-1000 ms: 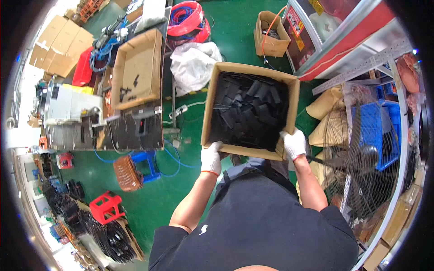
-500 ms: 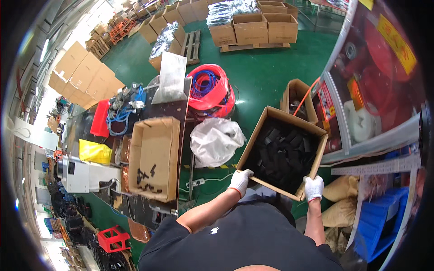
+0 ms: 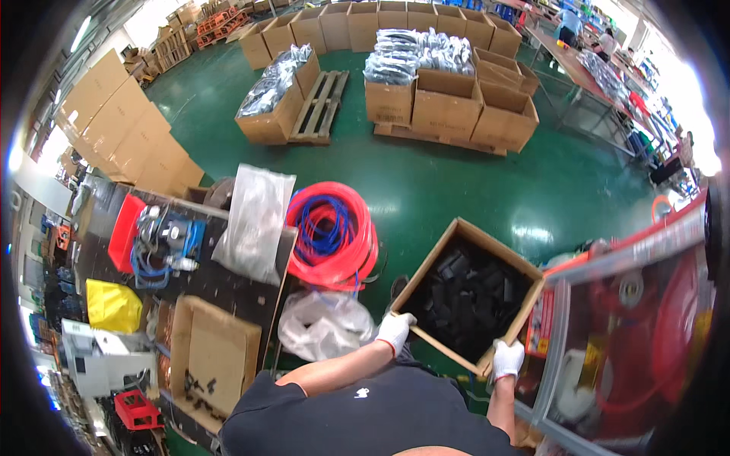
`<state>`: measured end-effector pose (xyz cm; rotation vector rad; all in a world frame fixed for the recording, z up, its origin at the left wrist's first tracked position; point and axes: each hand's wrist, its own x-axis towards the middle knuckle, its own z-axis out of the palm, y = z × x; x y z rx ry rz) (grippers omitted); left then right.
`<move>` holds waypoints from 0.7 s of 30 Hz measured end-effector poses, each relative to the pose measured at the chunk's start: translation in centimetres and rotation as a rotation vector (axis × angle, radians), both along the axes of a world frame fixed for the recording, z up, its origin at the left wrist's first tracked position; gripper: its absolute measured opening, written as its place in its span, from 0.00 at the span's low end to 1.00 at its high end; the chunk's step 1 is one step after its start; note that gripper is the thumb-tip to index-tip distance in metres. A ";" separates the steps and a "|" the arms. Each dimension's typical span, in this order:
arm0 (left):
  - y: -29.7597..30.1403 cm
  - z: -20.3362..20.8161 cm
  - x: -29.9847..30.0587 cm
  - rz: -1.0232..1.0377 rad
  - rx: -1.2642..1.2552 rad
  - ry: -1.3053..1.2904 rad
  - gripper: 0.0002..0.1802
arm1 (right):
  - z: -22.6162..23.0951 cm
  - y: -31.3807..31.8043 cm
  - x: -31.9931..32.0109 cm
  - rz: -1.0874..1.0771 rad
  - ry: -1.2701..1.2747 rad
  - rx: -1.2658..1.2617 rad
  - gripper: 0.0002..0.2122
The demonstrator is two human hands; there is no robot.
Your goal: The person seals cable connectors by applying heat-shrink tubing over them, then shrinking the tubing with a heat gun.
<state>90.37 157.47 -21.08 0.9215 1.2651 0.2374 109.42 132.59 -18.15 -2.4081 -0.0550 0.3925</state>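
Note:
An open cardboard box (image 3: 426,332) hangs in front of me, held between my two gloved hands and full of small black parts (image 3: 475,296). My left hand (image 3: 396,332), in a white knit glove, grips the near left corner. At the near right side, my right hand (image 3: 507,359) in a matching glove is closed on the box wall. Fingers on the outer and lower faces are partly hidden. The box is turned, with one corner toward me.
To the left, a dark workbench (image 3: 247,287) carries a shallow cardboard box (image 3: 217,338) with a few black parts. Red and blue coiled tubing (image 3: 334,235) and a white plastic bag (image 3: 327,327) lie beside it. A glass-fronted cabinet (image 3: 559,342) stands close right. Cartons on a pallet (image 3: 449,140) stand ahead.
My view has lifted and swung, showing more of the floor and pallets ahead. I still hold the box in both hands; the smaller carton behind it no longer shows.

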 end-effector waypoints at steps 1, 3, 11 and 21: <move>2.3 -1.8 1.6 -0.041 0.014 0.055 0.21 | 0.5 2.2 1.6 -0.002 0.026 -0.008 0.12; 6.2 -2.9 5.1 -0.077 -0.017 0.126 0.21 | 1.9 6.6 5.8 0.039 0.035 0.003 0.13; 25.1 5.1 18.7 -0.142 0.229 0.115 0.18 | 5.4 24.6 19.8 -0.001 0.046 0.179 0.12; 43.2 1.2 24.6 0.538 -0.150 -0.239 0.11 | 7.3 54.2 33.4 0.545 -0.049 -0.084 0.22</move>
